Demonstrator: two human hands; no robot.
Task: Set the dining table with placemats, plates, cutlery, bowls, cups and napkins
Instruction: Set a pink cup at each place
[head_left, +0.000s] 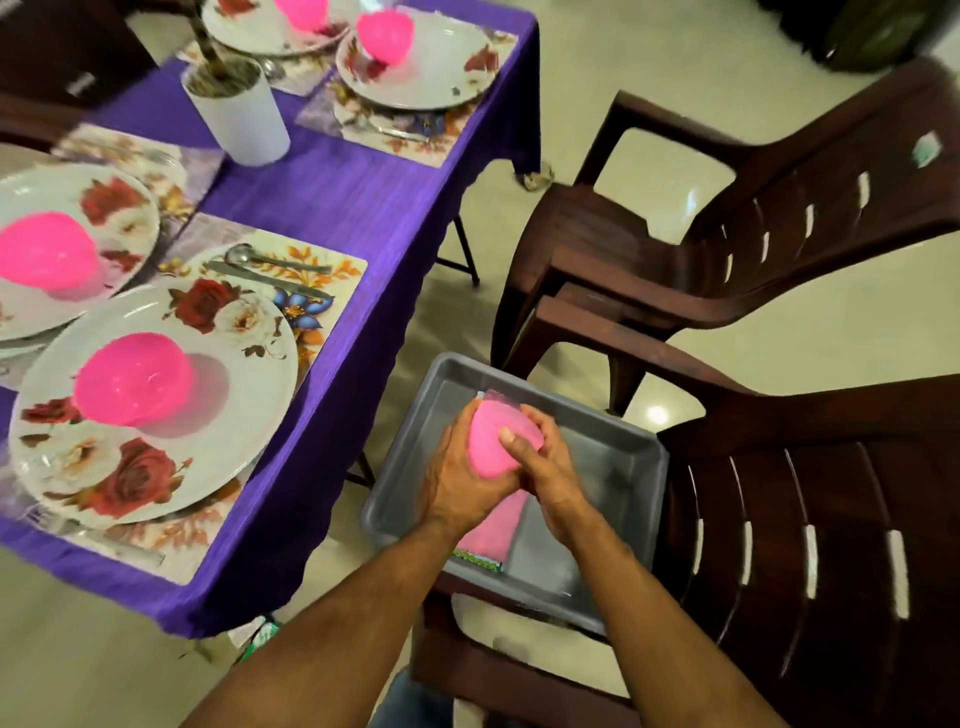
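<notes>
Both my hands hold a pink plastic cup (493, 441) above a grey tub (613, 457) on a chair seat. My left hand (462, 473) wraps its left side and my right hand (540, 467) grips its right side, thumb across the front. A pink packet of napkins (493, 530) lies in the tub under my wrists. On the purple-clothed table (353, 208), floral plates (171, 405) sit on placemats (322, 270), each with an upturned pink bowl (132, 379). A spoon and knife (275, 265) lie beside the nearest plate.
Two dark brown plastic chairs (779, 223) stand to the right of the table; the nearer one (810, 545) carries the tub. A white holder (241, 114) with cutlery stands mid-table. Pale tiled floor (779, 353) shows between the chairs.
</notes>
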